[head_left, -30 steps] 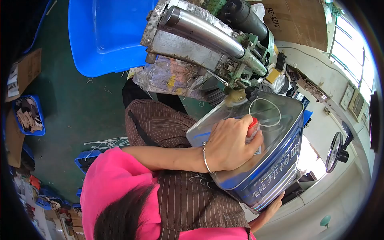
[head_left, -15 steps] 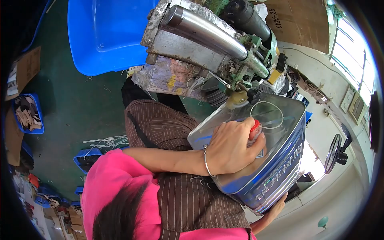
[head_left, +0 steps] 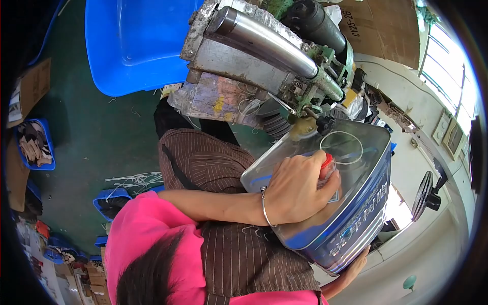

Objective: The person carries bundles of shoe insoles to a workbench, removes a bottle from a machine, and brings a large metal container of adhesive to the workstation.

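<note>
A rectangular metal tin (head_left: 351, 223) with blue sides and large white lettering is tilted against my apron. On its top face, my left hand (head_left: 300, 190), with a bracelet at the wrist, has its fingers and thumb closed around a red cap (head_left: 327, 161). Something clear shows under the cap; my fingers hide part of it. A pale round loop (head_left: 341, 147) shows on the top face, just past my fingertips. My right hand (head_left: 354, 269) presses against the tin's far lower side, its fingers along the surface; the palm is mostly hidden.
A machine with a shiny metal roller (head_left: 269, 40) stands close beyond the tin. A large blue tub (head_left: 137, 46) is at upper left. Blue baskets, one with cut pieces (head_left: 34, 145), stand on the green floor. A black fan (head_left: 427, 195) is at the right.
The tin and both hands have shifted very slightly to the right. My left hand keeps its grip on the red cap.
</note>
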The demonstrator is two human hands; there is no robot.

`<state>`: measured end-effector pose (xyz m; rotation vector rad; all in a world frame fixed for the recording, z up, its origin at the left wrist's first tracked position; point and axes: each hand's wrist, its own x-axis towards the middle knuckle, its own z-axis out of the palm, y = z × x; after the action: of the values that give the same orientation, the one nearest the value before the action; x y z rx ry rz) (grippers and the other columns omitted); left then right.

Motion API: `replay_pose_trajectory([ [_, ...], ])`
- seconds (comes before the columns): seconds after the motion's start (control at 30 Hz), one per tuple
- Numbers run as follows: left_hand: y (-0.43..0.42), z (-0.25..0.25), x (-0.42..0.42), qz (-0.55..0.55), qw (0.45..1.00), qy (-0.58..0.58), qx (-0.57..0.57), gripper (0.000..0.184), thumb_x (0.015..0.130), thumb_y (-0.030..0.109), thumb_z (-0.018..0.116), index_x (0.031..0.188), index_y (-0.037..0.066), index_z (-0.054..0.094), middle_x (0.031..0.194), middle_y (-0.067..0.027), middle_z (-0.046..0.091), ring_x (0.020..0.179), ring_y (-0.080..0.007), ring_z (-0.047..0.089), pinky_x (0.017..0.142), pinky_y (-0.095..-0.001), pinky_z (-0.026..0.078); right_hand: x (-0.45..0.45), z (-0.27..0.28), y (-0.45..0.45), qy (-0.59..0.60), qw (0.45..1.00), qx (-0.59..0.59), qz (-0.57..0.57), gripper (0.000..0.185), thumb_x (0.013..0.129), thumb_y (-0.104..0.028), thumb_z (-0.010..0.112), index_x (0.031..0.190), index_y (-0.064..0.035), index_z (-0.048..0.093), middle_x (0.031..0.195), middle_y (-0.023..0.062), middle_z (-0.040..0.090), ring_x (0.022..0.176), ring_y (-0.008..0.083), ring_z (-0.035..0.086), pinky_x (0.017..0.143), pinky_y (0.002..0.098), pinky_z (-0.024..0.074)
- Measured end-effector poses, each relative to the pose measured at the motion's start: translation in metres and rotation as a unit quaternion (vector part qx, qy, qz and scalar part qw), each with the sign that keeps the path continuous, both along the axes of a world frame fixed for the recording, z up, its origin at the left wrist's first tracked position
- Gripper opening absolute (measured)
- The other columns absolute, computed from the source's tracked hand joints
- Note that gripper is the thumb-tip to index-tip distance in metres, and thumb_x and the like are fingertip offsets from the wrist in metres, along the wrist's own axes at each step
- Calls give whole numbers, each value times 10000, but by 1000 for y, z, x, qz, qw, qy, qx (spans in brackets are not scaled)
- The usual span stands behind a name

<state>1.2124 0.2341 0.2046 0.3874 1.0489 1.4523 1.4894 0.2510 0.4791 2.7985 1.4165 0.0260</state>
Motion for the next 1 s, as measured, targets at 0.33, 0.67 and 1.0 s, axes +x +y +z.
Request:
replay_pose_trajectory([
  [0.33, 2, 0, -1, -3, 1000, -10, -2, 255, 843, 201, 572, 694, 17, 477, 520, -159, 514, 488, -349, 525, 510, -441, 372, -18, -5, 7, 14, 999, 24, 15, 698, 940, -533, 404, 992, 144, 565, 896, 139, 610, 749, 203, 563, 691, 340, 469],
  [0.67, 2, 0, -1, -1, 1000, -13, 0, 253, 841, 198, 573, 692, 19, 474, 518, -155, 513, 484, -345, 524, 506, -439, 368, -27, -5, 10, -25, 1000, 11, 13, 699, 928, -556, 417, 887, 130, 544, 810, 135, 574, 708, 193, 528, 657, 342, 455],
  [1.0, 3, -1, -2, 2, 1000, -6, -1, 260, 844, 206, 574, 688, 25, 471, 510, -140, 510, 460, -319, 517, 486, -423, 360, -35, -6, 13, -26, 999, 13, 29, 695, 940, -552, 402, 874, 127, 539, 798, 133, 575, 692, 189, 530, 642, 332, 455],
])
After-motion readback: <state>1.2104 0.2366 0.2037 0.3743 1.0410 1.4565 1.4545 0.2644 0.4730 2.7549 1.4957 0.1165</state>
